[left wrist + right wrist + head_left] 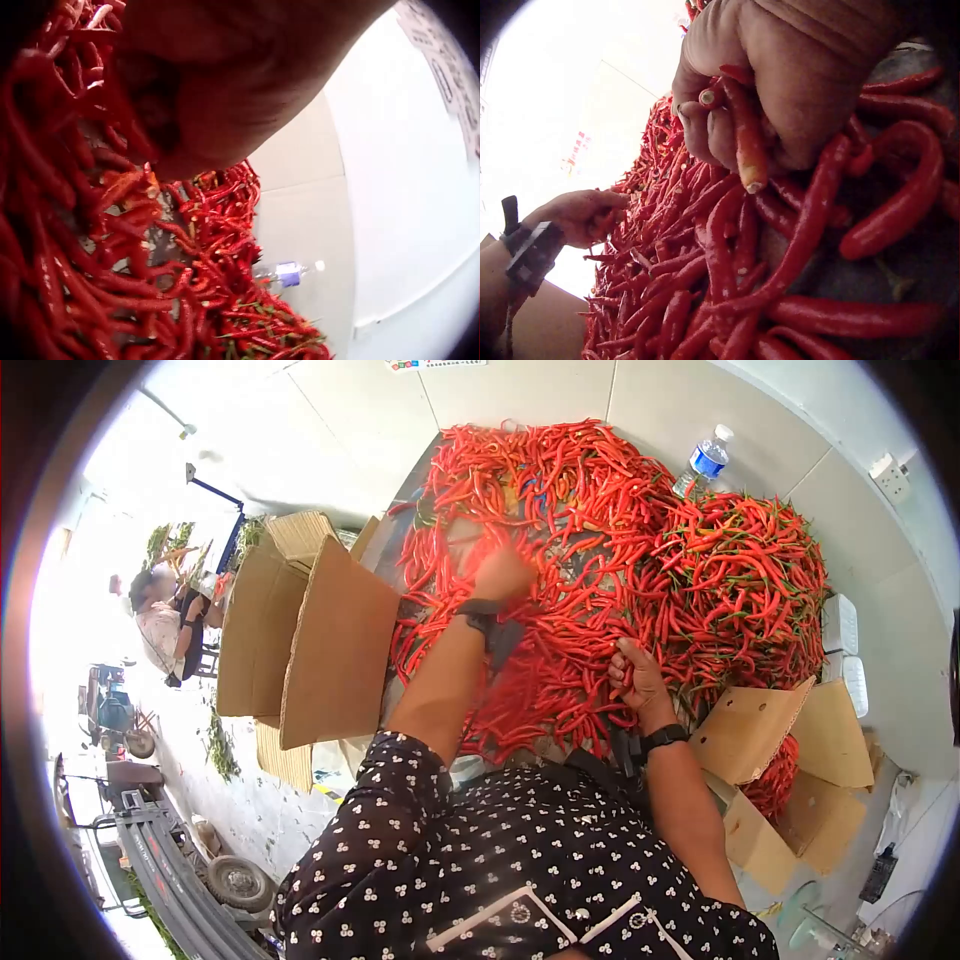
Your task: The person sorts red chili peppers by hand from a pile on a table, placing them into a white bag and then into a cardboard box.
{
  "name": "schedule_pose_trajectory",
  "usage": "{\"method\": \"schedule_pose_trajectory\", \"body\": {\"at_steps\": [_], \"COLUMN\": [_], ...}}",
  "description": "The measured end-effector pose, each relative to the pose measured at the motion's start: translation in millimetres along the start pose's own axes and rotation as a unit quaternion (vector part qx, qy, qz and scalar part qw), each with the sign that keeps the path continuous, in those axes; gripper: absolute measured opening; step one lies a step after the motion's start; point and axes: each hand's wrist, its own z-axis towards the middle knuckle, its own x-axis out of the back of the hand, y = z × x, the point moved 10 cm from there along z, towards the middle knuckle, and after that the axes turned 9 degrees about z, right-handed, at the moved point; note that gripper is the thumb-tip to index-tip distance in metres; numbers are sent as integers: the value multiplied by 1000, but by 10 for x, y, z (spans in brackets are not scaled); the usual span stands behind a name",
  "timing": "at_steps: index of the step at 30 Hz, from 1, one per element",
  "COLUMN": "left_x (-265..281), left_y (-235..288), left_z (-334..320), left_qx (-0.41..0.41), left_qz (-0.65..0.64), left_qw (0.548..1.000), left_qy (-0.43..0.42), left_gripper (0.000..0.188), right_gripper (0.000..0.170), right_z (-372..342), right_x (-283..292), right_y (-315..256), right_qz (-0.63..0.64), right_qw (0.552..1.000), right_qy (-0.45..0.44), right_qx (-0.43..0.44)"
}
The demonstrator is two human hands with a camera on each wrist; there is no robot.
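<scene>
Red chili peppers (pixel 585 625) lie spread over a low surface, with a taller heap of green-stemmed ones (pixel 745 560) at the right. My left hand (pixel 500 575), blurred in the head view, is over the spread peppers; in the right wrist view the same left hand (pixel 581 217) has curled fingers around red peppers. Dark and close in the left wrist view, the left hand (pixel 232 90) partly hides what it holds. My right hand (pixel 640 678) is low over the near side of the spread. In the right wrist view that right hand (pixel 795 75) grips a few peppers (pixel 746 142), cut-looking ends showing.
An open cardboard box (pixel 340 645) stands at the left; another box (pixel 745 735) with red peppers inside is at the lower right. A plastic bottle (pixel 707 460) is by the wall behind the heap. White containers (pixel 841 625) sit at the right. Another person (pixel 165 625) is at the far left.
</scene>
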Motion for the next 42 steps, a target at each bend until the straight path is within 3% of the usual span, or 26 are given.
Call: {"method": "schedule_pose_trajectory", "body": {"at_steps": [4, 6, 7, 10, 12, 16, 17, 18, 19, 20, 21, 22, 24, 25, 27, 28, 30, 31, 32, 33, 34, 35, 37, 38, 40, 42], "left_x": [695, 571, 512, 279, 254, 185, 211, 219, 239, 92, -8, 161, 523, 503, 507, 358, -15, -38, -158, -57, 300, 249, 184, 103, 340, 221], "left_y": [508, 250, 206, 159, 158, 137, 21, -86, -179, -233, -136, 3, 129, 125, 328, 258, 219, 254, 27, -171, 33, 25, 150, 179, 244, 226], "left_z": [-358, -355, -349, -361, -406, -351, -343, -359, -372, -417, -468, -532, -620, -609, -550, -450, -315, -275, -203, -174, -62, -2, 152, 153, 59, 123], "left_qx": [-45, 108, 109, 58, 24, -60, -15, 31, 32, 80, 117, 118, 137, 138, 62, 62, 89, 89, 163, 225, 103, 102, 20, 18, 64, 55], "left_qz": [19, -13, -12, 12, 28, 41, -125, -287, -287, -577, -802, -802, -863, -863, -922, -922, -842, -842, -697, -504, -339, -339, -73, -73, -37, -41], "left_qw": [999, 993, 993, 997, 999, 997, 992, 956, 956, 804, 558, 558, 480, 479, 351, 350, 478, 477, 676, 828, 935, 935, 995, 995, 996, 997], "left_qy": [21, -42, -41, -45, -11, -12, -29, -46, -46, -120, -180, -179, -78, -79, -152, -154, -234, -236, -174, -101, -34, -36, -62, -64, 49, 25], "left_gripper": [24, 25, 25, 27, 43, 35, 29, 23, 23, 18, 13, 13, 11, 11, 12, 12, 15, 15, 19, 22, 33, 33, 40, 40, 39, 38], "right_gripper": [15, 15, 15, 16, 13, 17, 17, 17, 17, 17, 17, 16, 13, 12, 12, 12, 11, 11, 11, 11, 11, 11, 10, 10, 14, 14], "right_z": [-6, -14, -16, -26, -27, -35, -35, -33, -29, -13, 10, 12, -7, -22, -42, -47, -18, -8, -2, -8, -13, -16, -19, -19, -13, -26], "right_x": [-4, -3, -4, -34, -39, -44, -41, -34, -30, -11, 2, -15, -37, -62, -69, -61, -43, -44, -19, -28, -40, -40, -9, -10, 10, -13], "right_y": [3, 7, 1, -7, -6, -28, -25, -19, -12, -5, 5, 4, -1, -1, -4, 7, 13, 12, 11, 18, 27, 25, 16, 25, 11, 4], "right_qz": [-7, -10, -15, -21, -15, -25, -25, -20, -15, -15, -5, 4, 1, 0, -6, -11, -5, 2, 3, 6, 10, 11, -9, -8, 2, -1], "right_qw": [1000, 1000, 1000, 1000, 1000, 1000, 1000, 1000, 1000, 1000, 1000, 1000, 1000, 1000, 1000, 999, 999, 999, 999, 999, 999, 999, 1000, 1000, 1000, 1000], "right_qy": [-3, -2, 0, -3, -8, 3, 3, 4, 4, 4, -7, -18, -21, -24, -19, -16, -24, -32, -30, -37, -43, -41, -20, -18, -1, 3], "right_qx": [-6, -4, -1, -2, -7, 10, 10, 9, 7, 7, 5, 3, -2, -7, -17, -27, -21, -17, -16, -23, -29, -28, -20, -19, -5, -4]}}
